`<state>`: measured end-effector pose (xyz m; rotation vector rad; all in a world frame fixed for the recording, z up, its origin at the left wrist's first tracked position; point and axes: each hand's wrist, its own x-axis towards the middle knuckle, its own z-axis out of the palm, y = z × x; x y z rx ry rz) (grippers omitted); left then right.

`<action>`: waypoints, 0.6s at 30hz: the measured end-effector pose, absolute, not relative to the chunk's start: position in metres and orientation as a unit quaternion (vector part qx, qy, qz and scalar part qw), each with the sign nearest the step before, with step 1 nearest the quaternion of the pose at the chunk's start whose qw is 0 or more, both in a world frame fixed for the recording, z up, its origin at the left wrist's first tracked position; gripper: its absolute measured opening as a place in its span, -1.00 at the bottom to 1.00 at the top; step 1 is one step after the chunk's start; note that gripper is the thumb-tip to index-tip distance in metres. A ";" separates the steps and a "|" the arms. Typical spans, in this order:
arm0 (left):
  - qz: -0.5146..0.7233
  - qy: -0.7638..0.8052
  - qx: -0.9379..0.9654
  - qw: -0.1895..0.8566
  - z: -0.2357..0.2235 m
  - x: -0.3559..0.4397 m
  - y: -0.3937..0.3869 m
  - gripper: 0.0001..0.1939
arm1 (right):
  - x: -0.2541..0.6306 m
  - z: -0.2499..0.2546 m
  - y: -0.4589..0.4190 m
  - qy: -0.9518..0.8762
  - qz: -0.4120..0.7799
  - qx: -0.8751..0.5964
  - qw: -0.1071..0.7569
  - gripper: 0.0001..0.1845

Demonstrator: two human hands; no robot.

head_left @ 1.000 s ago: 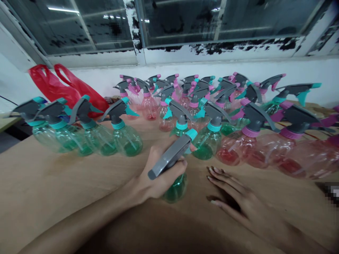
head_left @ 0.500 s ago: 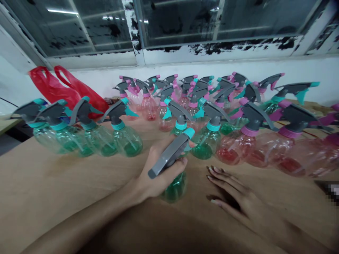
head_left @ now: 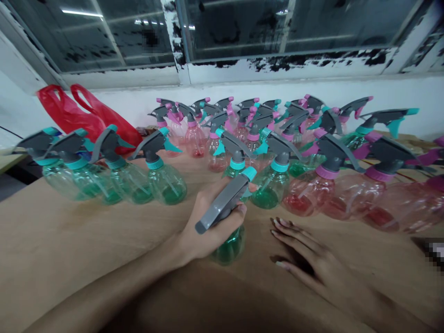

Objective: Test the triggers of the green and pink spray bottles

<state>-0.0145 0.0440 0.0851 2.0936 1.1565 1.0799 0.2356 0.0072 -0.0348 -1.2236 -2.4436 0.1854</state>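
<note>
My left hand (head_left: 208, 222) is wrapped round the neck of a green spray bottle (head_left: 229, 247) near the middle of the table. The bottle's grey trigger head with its teal nozzle points away and to the right; a finger shows by the trigger. Green liquid lies in the clear body, and the hand hides the neck. My right hand (head_left: 312, 254) rests on the wooden table (head_left: 166, 296) to the right of that bottle, fingers stretched out, holding nothing. Just beyond the right fingertips stand a green spray bottle (head_left: 270, 189) and a pink spray bottle (head_left: 308, 194).
Several green spray bottles (head_left: 168, 185) line the left side. Behind the front row, several pink spray bottles (head_left: 196, 141) crowd together. A red plastic bag (head_left: 100, 120) lies at the back left. Windows (head_left: 236, 32) and a white wall (head_left: 125, 99) rise behind the table.
The nozzle end of the held spray bottle's head has shifted very slightly to the right and away. My right hand has stayed still on the table.
</note>
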 end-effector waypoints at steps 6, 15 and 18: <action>0.390 0.433 0.772 0.254 0.084 -0.014 0.043 -0.70 | 0.235 -0.035 0.007 -0.870 0.071 -0.441 0.210 -0.48; 0.387 0.435 0.768 0.269 0.084 -0.015 0.043 -0.71 | 0.235 -0.035 0.007 -0.870 0.076 -0.443 0.202 -0.49; 0.390 0.433 0.772 0.255 0.085 -0.015 0.043 -0.72 | 0.234 -0.033 0.007 -0.867 0.083 -0.444 0.212 -0.48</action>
